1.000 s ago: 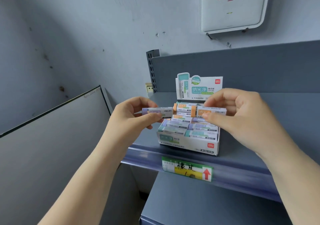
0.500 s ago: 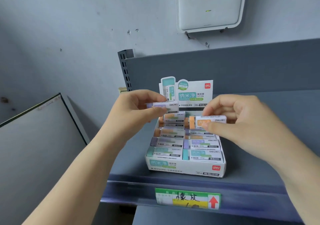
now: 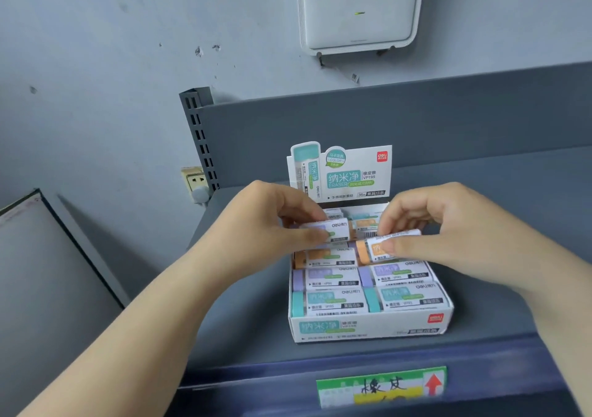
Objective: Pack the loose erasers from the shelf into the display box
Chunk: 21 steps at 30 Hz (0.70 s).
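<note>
Holding one eraser each, both hands hang over the far half of the display box (image 3: pixel 368 327), which sits on the gray shelf (image 3: pixel 256 336) near its front edge.

On the left, the left hand (image 3: pixel 256 234) pinches a purple eraser (image 3: pixel 326 229) between thumb and fingers, just above the far-left rows. In the middle, the box already has neat rows: green erasers nearest, then purple, then orange. On the right, the right hand (image 3: pixel 448 234) pinches an orange eraser (image 3: pixel 381 246) the same way, tilted a little, just over the orange row.

I think both erasers are about to be set down in the far rows.

What could go wrong? The two hands are very close, so they may bump and an eraser could slip out. The tilted orange one may land crooked on its neighbors and not lie flat. A hard push could slide the light box back or knock its tall back card (image 3: pixel 346 173).
</note>
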{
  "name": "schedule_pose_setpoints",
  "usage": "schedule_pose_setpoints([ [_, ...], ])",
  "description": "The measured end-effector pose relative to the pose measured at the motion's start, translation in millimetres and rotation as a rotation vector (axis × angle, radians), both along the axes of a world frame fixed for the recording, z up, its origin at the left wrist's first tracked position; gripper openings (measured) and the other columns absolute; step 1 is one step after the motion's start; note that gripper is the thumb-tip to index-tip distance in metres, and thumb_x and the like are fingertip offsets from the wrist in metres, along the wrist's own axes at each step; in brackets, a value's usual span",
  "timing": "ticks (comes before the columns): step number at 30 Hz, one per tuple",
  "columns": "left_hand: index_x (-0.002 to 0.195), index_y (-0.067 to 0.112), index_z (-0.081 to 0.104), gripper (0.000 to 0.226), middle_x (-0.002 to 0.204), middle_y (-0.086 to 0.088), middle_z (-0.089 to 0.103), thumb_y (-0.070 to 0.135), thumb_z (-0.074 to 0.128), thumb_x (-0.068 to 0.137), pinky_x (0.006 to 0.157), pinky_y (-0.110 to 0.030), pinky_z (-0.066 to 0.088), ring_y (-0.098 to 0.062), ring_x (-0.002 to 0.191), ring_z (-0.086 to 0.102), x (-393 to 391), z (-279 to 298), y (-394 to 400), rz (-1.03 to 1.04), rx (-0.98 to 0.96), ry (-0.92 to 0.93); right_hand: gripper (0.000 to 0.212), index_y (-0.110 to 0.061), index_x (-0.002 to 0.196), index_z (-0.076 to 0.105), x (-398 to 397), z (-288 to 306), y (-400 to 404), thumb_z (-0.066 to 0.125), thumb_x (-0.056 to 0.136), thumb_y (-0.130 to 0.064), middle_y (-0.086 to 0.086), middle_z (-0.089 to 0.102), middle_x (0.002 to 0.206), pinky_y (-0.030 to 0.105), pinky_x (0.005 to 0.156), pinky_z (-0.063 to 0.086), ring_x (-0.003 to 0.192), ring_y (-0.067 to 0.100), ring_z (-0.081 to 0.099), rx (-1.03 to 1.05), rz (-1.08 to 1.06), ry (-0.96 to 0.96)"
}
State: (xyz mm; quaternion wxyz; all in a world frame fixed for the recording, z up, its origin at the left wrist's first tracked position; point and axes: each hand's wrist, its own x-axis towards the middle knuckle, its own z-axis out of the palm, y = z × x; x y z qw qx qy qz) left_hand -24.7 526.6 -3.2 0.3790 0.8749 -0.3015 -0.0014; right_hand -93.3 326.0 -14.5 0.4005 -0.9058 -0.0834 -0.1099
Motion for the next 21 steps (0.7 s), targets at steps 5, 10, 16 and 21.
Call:
schedule_pose_setpoints([
  [5,0.088,0.031,0.072,0.012,0.079,0.015,0.067,0.03,0.07,0.076,0.053,-0.006,0.036,0.0,0.066,0.052,3.9,-3.2,-0.6,-0.016,0.161,-0.1,0.008,-0.029,0.071,0.067,0.1,-1.6,-2.0,0.07,0.067,-0.022,-0.014,0.069,0.07,0.029,0.071,0.046,0.069,0.01,0.062,0.001,-0.002,-0.011],
  [10,0.102,0.031,0.07,0.023,0.09,0.013,0.063,0.035,0.064,0.08,0.058,-0.009,0.038,-0.006,0.079,0.055,4.5,-9.4,0.7,-0.024,0.208,-0.171,0.009,-0.03,0.065,0.067,-3.0,-2.2,0.1,0.07,0.069,-0.022,-0.021,0.068,0.07,0.018,0.067,0.045,0.07,-0.003,0.061,-0.044,-0.011,-0.02],
  [16,0.103,0.031,0.07,0.022,0.096,0.01,0.063,0.029,0.058,0.086,0.063,-0.015,0.042,-0.007,0.084,0.056,4.4,-10.4,-0.5,-0.057,0.217,-0.188,0.003,-0.032,0.066,0.067,-3.3,-4.4,1.6,0.067,0.067,-0.029,-0.028,0.066,0.072,0.014,0.07,0.043,0.077,-0.005,0.059,-0.072,-0.039,-0.044],
  [21,0.105,0.033,0.069,0.024,0.098,0.015,0.063,0.025,0.056,0.087,0.072,-0.022,0.049,-0.006,0.086,0.056,1.0,-10.7,-0.5,-0.054,0.238,-0.239,0.002,-0.034,0.065,0.066,-3.0,-6.4,0.8,0.065,0.064,-0.035,-0.029,0.066,0.072,0.021,0.071,0.043,0.078,-0.001,0.058,-0.077,-0.044,-0.058],
])
